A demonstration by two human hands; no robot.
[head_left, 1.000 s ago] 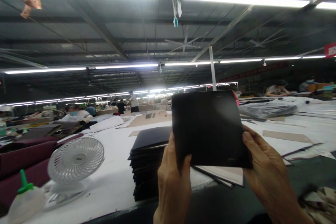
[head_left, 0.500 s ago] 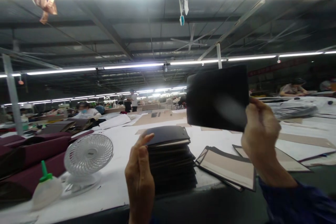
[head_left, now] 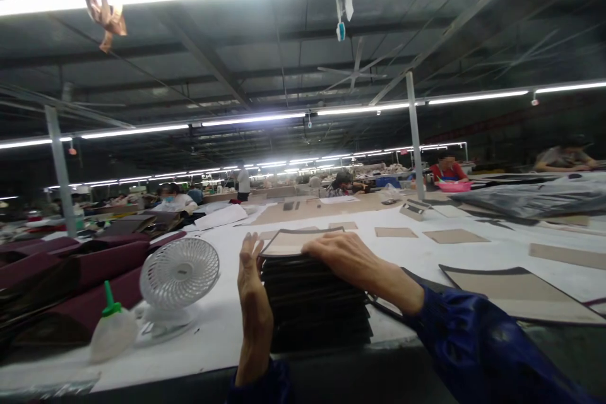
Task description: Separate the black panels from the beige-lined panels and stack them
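Note:
A tall stack of dark panels (head_left: 315, 303) stands at the table's front edge. On its top lies a beige panel (head_left: 284, 242) with a dark border, light face up. My right hand (head_left: 348, 252) reaches across from the right and holds this panel by its right side, fingers bent over it; the fingertips' underside is hidden. Along the stack's left side my left hand (head_left: 254, 300) is upright and open, its fingers stretched and the palm turned to the stack. More beige panels with dark edges (head_left: 521, 290) lie to the right, partly behind my right sleeve.
A white fan (head_left: 180, 274) and a bottle with a green nozzle (head_left: 112, 328) stand left of the stack. Maroon material (head_left: 95, 271) is heaped farther left. Flat beige pieces (head_left: 454, 237) lie beyond on the white table covering (head_left: 227, 303). Several people work in the background.
My right hand has brought the raised panel down and left onto the stack, where the top now shows beige instead of dark. My left hand stays beside the stack; the view has shifted slightly right.

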